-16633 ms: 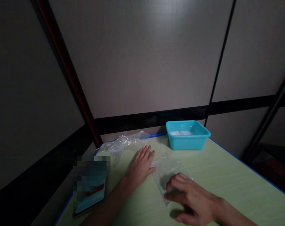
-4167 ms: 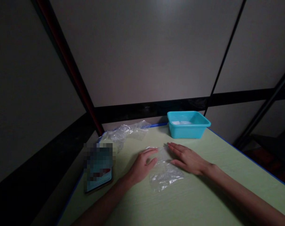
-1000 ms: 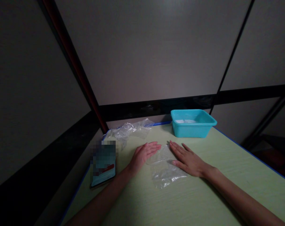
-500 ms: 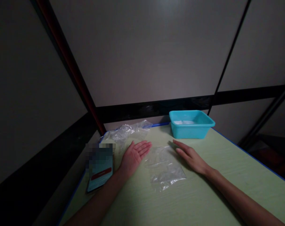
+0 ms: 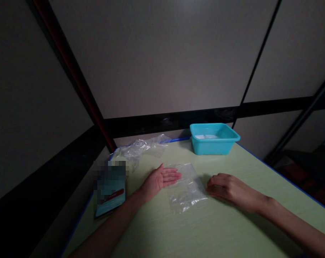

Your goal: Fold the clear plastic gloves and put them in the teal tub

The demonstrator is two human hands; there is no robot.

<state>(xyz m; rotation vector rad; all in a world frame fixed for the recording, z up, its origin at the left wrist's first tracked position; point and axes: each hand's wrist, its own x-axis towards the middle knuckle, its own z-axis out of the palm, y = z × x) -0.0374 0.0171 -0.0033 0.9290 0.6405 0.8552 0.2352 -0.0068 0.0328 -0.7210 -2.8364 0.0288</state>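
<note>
A clear plastic bag (image 5: pixel 188 188) lies flat on the pale green table (image 5: pixel 157 229). My left hand (image 5: pixel 162 179) is open, palm up, with straight fingers over the bag's left part; nothing rests on the palm. Beside the bag's right edge, my right hand (image 5: pixel 229 190) has its fingers curled in, knuckles up. The inside of that hand is hidden, so I cannot tell whether anything is in it or whether it touches the bag's corner.
A turquoise plastic basin (image 5: pixel 213 146) with something white inside stands at the table's back right. Crumpled clear plastic (image 5: pixel 141 148) lies along the back left edge. A phone (image 5: pixel 111 200), partly blurred out, is at the left. Wall panels (image 5: pixel 165 64) rise behind.
My right hand has gone from flat, stretched fingers to curled ones and moved slightly right and nearer. My left hand has shifted right, over the bag. The camera view has shifted a little.
</note>
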